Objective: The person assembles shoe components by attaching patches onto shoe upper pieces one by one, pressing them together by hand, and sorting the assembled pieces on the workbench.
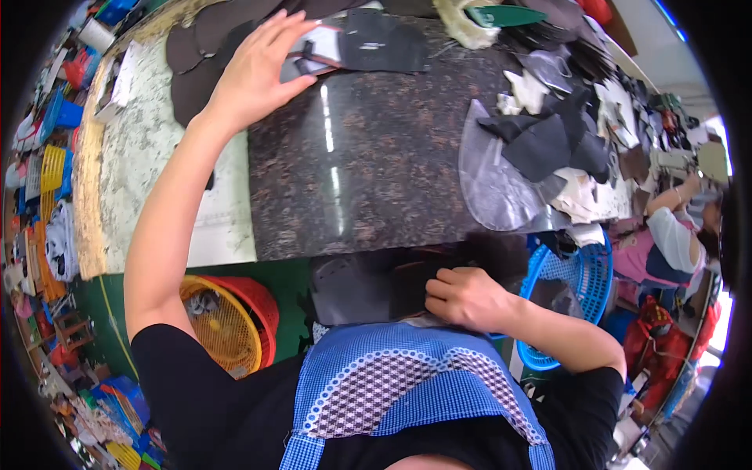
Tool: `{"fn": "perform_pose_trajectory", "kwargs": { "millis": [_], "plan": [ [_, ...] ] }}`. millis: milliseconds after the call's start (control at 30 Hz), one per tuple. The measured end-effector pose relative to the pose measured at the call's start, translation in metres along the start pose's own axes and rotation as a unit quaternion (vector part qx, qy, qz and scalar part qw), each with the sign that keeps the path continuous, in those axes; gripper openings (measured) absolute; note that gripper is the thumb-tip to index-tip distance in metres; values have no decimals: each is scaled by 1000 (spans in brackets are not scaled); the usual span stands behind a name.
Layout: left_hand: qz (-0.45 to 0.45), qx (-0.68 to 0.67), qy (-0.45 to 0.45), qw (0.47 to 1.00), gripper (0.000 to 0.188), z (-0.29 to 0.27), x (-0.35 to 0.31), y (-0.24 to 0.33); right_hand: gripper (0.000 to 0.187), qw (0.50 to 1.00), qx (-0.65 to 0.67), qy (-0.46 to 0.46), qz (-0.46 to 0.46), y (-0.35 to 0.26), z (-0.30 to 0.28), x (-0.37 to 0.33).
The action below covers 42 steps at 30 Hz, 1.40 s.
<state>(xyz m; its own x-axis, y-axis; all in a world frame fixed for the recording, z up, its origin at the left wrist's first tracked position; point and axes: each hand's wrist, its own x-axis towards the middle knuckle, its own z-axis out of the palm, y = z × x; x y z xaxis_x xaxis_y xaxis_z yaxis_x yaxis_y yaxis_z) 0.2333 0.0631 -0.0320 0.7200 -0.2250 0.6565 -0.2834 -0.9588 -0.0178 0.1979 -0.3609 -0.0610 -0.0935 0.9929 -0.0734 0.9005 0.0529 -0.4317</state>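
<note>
My left hand [262, 72] is stretched to the far side of the table, fingers extended and thumb apart. Beside its thumb lie a grey-white piece with a dark strap [317, 51] and a flat black cut piece [384, 43]. Stacked dark brown pieces [186, 59] spread out left of the hand. Close to my body, my right hand [470, 299] is curled with its knuckles up, at the edge of dark flat sheets [364, 290] above my apron. Whatever its fingers close on is hidden.
A dark speckled stone slab [376, 157] tops the table, with a whitish board [211, 211] at left. Black scraps [548, 145] and clear plastic [497, 188] pile up at right. Below stand a yellow basket [223, 333] and a blue basket [591, 274]. Another person [666, 235] sits at right.
</note>
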Motion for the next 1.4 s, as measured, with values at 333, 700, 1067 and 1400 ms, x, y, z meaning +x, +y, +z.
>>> {"fn": "perform_pose_trajectory", "kwargs": {
  "millis": [333,700,1067,1400],
  "plan": [
    [-231,-181,-52,955,39,42,-21,6,18,909,77,313,263,35,-75,-53],
    [-395,-431,-65,809,19,32,13,-28,26,906,-245,244,242,141,-125,-68],
    [-77,41,179,980,31,-19,40,38,19,590,314,662,340,113,-158,-137],
    [-77,-222,-258,937,30,-35,-35,183,21,572,426,637,292,89,-138,-112]
  ]
}}
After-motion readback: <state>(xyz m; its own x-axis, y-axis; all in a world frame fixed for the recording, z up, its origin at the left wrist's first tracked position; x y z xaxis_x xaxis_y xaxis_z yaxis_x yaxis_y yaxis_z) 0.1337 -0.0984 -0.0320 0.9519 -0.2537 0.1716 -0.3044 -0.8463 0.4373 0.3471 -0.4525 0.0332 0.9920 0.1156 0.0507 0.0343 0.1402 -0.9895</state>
